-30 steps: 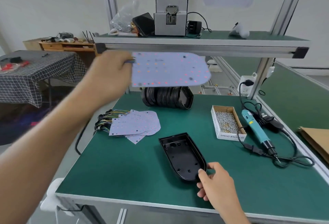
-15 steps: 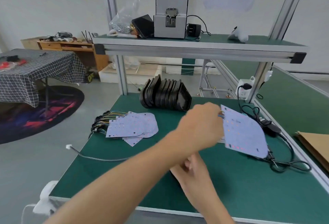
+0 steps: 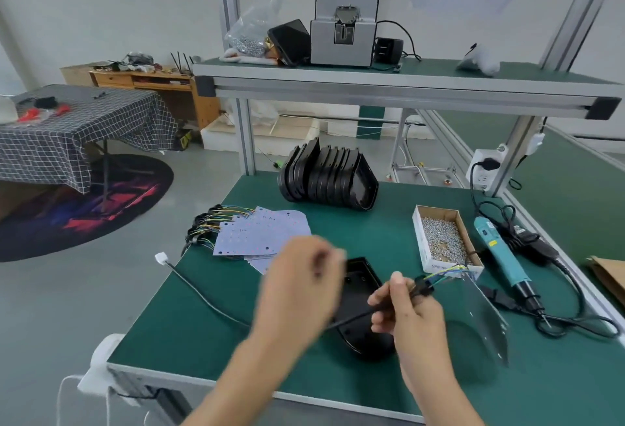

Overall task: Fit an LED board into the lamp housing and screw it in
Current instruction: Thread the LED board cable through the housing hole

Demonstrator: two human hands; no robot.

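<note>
An open black lamp housing (image 3: 363,307) lies on the green mat near the front edge, partly hidden by both hands. My right hand (image 3: 409,314) pinches the black cable (image 3: 203,297) just behind the coloured wires (image 3: 446,271) of an LED board (image 3: 490,324). The board hangs to the right of the housing, blurred by motion. My left hand (image 3: 297,290) hovers over the housing's left end with curled fingers, too blurred to show whether it holds anything.
A fan of spare LED boards (image 3: 263,233) lies at the left, a row of black housings (image 3: 328,178) at the back. A cardboard box of screws (image 3: 443,243) and a teal electric screwdriver (image 3: 504,256) with its cord sit at the right. A shelf (image 3: 389,87) runs overhead.
The LED board came down from shelf height and swung to the right of the housing. It passed from my left hand's grip to my right hand, which now pinches its cable.
</note>
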